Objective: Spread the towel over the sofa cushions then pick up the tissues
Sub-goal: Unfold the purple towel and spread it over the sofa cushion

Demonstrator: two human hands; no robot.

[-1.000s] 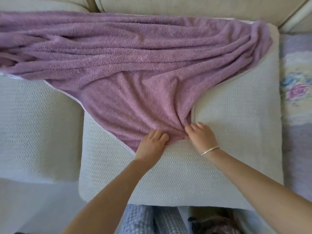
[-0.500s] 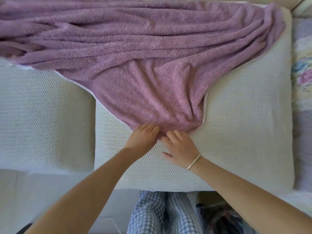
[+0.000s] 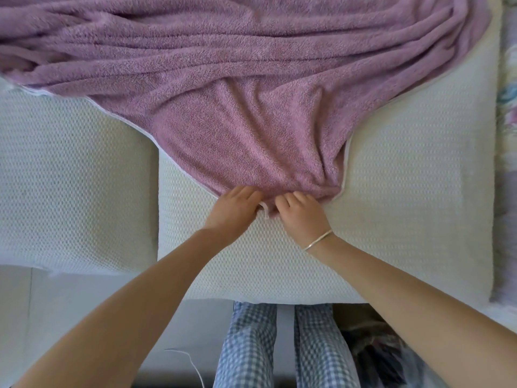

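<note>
A purple towel (image 3: pixel 240 88) lies bunched in long folds across the back of two white textured sofa cushions, and one corner of it reaches down to the middle of the right cushion (image 3: pixel 405 197). My left hand (image 3: pixel 233 210) and my right hand (image 3: pixel 300 217) sit side by side at that corner, fingers curled on the towel's white-trimmed edge. The right wrist carries a thin bracelet. The left cushion (image 3: pixel 70 186) is mostly bare. No tissues are in view.
A floral purple cover (image 3: pixel 507 113) lies along the right edge past the cushion. Below the sofa front are my checked trouser legs (image 3: pixel 282 351), a pale floor with a thin white thread (image 3: pixel 193 365), and a dark bundle (image 3: pixel 377 351) at the lower right.
My right hand has slid left along the towel's edge until it sits next to my left hand. The towel corner has been drawn nearer the cushion's front, and my view has tilted downward.
</note>
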